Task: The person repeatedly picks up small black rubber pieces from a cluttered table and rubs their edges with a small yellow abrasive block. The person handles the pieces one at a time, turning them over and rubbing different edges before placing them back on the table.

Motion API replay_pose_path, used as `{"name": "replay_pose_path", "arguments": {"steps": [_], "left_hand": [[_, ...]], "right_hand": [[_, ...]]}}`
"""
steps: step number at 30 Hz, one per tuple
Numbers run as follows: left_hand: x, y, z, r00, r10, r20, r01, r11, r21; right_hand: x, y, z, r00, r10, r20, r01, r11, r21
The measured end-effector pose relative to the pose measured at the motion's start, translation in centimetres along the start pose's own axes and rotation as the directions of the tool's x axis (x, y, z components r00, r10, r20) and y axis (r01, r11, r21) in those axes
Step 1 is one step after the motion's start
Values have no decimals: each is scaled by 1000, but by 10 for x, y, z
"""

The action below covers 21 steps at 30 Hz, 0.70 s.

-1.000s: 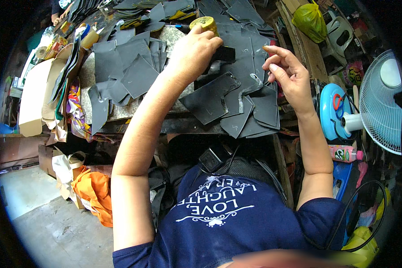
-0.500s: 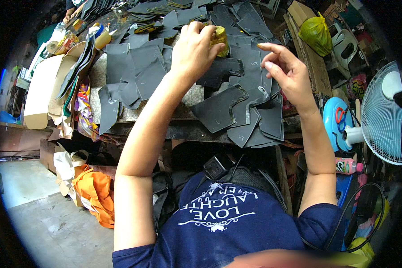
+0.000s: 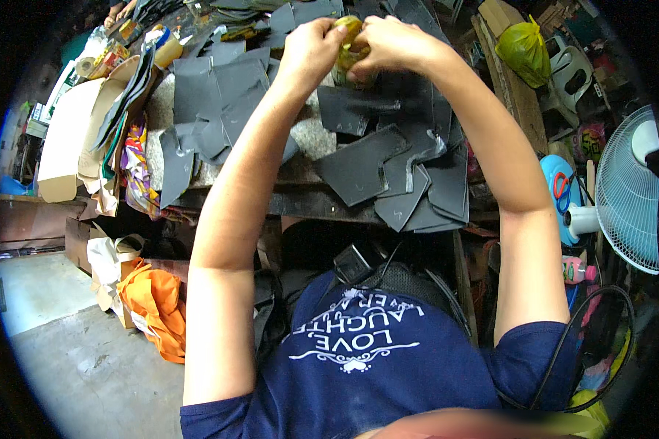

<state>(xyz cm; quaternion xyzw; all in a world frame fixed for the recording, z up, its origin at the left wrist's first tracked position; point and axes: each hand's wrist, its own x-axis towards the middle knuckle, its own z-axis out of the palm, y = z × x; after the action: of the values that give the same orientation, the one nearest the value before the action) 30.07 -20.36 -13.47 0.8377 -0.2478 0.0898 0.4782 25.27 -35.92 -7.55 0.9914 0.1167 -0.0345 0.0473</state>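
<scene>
Container [image 3: 350, 26], yellow and apparently round-walled, sat between your two hands, past the far right corner of the grey speckled slab [image 3: 313, 137], with black cut pieces just about it. Your left hand [image 3: 309, 53] had the container's left side, thumb near the top edge, other fingers hidden behind; grip narrow, seemingly holding it. Your right hand [image 3: 397, 45] curled over its right side, fingertips at the near wall; whether they pinched or only rested there, you couldn't tell from this angle. What lay inside didn't show either. Handling, as a judgement: container probably light to middling, wall fairly stiff, not very fragile; smears on the surface hinted at a tacky or slick feel. Best hold was likely low around the wall, left thumb on your side, fingers wrapped behind, rim kept free. Black sheets [image 3: 240, 95] overlapped on top of the slab; they looked thin and light, likely bendy, better lifted by an edge. A black notched piece [image 3: 355, 164] lay to the slab's right, pale marks on its face. Cardboard carton [image 3: 73, 157] stood left of the slab, white fan [image 3: 630, 186] well off to its right.
</scene>
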Motion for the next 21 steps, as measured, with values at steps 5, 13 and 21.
{"name": "replay_pose_path", "arguments": {"steps": [5,13,21], "left_hand": [[-1,-5,2,1000,-15,19,17,997,-69],[-12,10,1,992,114,-45,-110,989,95],[-55,25,-20,921,358,-150,-269,867,420]], "right_hand": [[15,-11,-4,985,52,162,-58,998,33],[-37,9,-15,990,-21,-140,34,995,94],[-87,16,-21,859,-151,-488,388,816,429]]}}
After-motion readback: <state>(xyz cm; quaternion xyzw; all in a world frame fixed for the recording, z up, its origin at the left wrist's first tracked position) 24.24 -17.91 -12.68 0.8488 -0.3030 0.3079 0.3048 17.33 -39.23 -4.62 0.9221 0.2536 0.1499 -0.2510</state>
